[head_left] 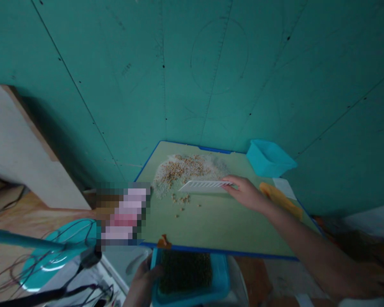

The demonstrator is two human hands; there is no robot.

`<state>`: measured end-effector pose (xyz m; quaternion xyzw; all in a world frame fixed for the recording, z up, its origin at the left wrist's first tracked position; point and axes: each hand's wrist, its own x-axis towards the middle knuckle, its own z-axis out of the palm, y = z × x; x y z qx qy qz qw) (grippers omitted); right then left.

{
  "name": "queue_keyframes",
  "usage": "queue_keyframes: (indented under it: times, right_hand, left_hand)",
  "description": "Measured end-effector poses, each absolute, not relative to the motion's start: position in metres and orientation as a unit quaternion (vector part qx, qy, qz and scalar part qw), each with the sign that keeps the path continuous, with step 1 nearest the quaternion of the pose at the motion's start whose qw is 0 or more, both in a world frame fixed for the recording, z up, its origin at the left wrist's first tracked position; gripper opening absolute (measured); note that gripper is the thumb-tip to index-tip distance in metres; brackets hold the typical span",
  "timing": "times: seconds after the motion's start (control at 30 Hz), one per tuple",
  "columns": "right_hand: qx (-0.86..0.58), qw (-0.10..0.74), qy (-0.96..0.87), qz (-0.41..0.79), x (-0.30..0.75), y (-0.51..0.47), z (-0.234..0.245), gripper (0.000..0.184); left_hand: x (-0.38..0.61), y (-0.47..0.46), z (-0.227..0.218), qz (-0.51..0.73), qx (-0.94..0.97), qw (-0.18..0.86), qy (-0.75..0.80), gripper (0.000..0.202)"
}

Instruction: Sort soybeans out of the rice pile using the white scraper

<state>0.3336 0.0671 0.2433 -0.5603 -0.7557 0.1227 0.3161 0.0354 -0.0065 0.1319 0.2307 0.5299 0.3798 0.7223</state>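
**Slotted white strip (pixel 205 187) runs left from the right hand (pixel 244 192)**

The right hand's fingers pinch one end of the strip, its long axis stretching leftward from them. The pile of pale grains and tan beans (pixel 186 167) lies left of and beyond those fingers; a few loose beans (pixel 184 199) sit left, on the strip's near side. The left hand (pixel 144 273), farther from the pile, grips a blue container (pixel 222 277), which extends right from its fingers.

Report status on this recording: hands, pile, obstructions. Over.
Right hand holding white slotted piece. Left hand gripping blue tub at its rim. Tan-and-white pile spread on table. No obstruction seen between slotted piece and pile.
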Motion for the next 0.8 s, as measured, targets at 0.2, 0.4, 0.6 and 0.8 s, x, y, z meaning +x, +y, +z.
queue_keyframes:
  times: [0.2, 0.4, 0.6, 0.8]
  right_hand:
    - [-0.533, 0.305, -0.776, 0.141, 0.321, 0.063, 0.238, 0.019]
    - [-0.531, 0.297, -0.778, 0.156, 0.321, 0.047, 0.24, 0.017]
    - [-0.522, 0.289, -0.786, 0.166, 0.321, 0.035, 0.238, 0.018]
    - [-0.512, 0.283, -0.789, 0.186, 0.319, 0.024, 0.24, 0.018]
  left_hand:
    - [0.034, -0.012, 0.138, 0.382, 0.225, 0.728, 0.523, 0.022]
    - [0.032, -0.014, 0.133, 0.375, 0.205, 0.728, 0.537, 0.025]
    - [0.034, -0.01, 0.122, 0.384, 0.217, 0.732, 0.519, 0.029]
    - [0.035, -0.012, 0.129, 0.379, 0.228, 0.738, 0.509, 0.03]
